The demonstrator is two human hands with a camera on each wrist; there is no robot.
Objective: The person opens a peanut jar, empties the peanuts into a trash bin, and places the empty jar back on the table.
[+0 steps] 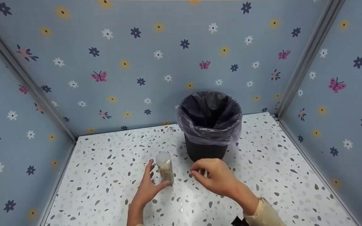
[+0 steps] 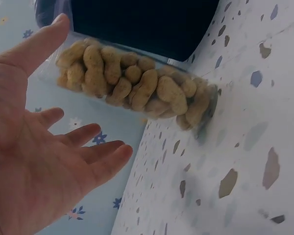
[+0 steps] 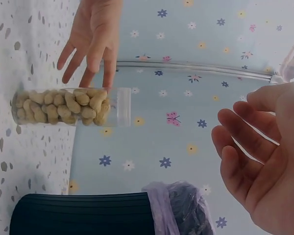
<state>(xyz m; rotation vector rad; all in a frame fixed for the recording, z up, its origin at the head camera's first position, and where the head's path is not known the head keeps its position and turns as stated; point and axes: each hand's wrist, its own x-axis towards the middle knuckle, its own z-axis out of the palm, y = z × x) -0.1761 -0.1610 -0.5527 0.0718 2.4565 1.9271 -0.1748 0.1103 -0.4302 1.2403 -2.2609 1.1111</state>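
Observation:
A clear lidded jar (image 1: pixel 165 169) of unshelled peanuts (image 2: pixel 137 83) stands upright on the speckled tabletop. Its translucent lid (image 3: pixel 123 106) is on. My left hand (image 1: pixel 148 186) is spread around the jar's near left side, thumb and fingers apart, with a gap to the jar in the left wrist view. To the right of the jar my right hand (image 1: pixel 214 175) hovers in front of the black bin, fingers loosely bent. In the right wrist view nothing shows between the right hand's fingers (image 3: pixel 242 129).
Behind the hands stands a black bin (image 1: pixel 204 152) lined with a purplish plastic bag (image 1: pixel 231 138). Blue flowered panels (image 1: pixel 156 69) with metal corner strips enclose the speckled table (image 1: pixel 105 188) at the back and both sides.

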